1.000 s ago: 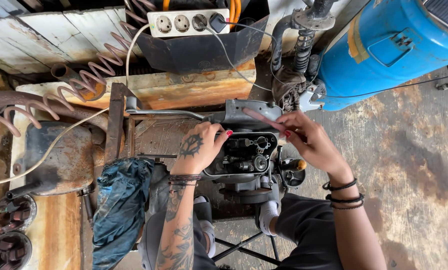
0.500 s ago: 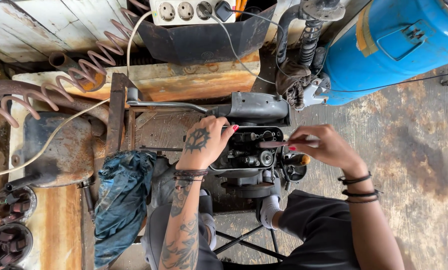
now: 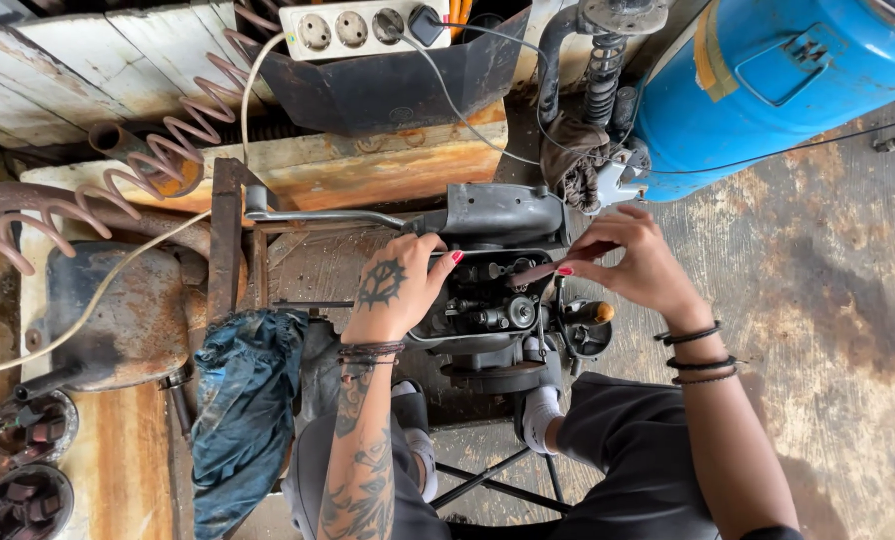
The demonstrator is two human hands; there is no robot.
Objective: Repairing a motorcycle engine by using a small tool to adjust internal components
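Greasy dark metal engine block (image 3: 487, 310) sat under the left hand (image 3: 397, 290), fingers pressed on its top, while the right hand (image 3: 637, 260), lower than a second earlier, pinched a thin reddish rod (image 3: 539, 272) into it.

A stained concrete floor (image 3: 837, 300) lies beside a rusty workbench (image 3: 367, 175) against weathered plank walls (image 3: 87, 70).
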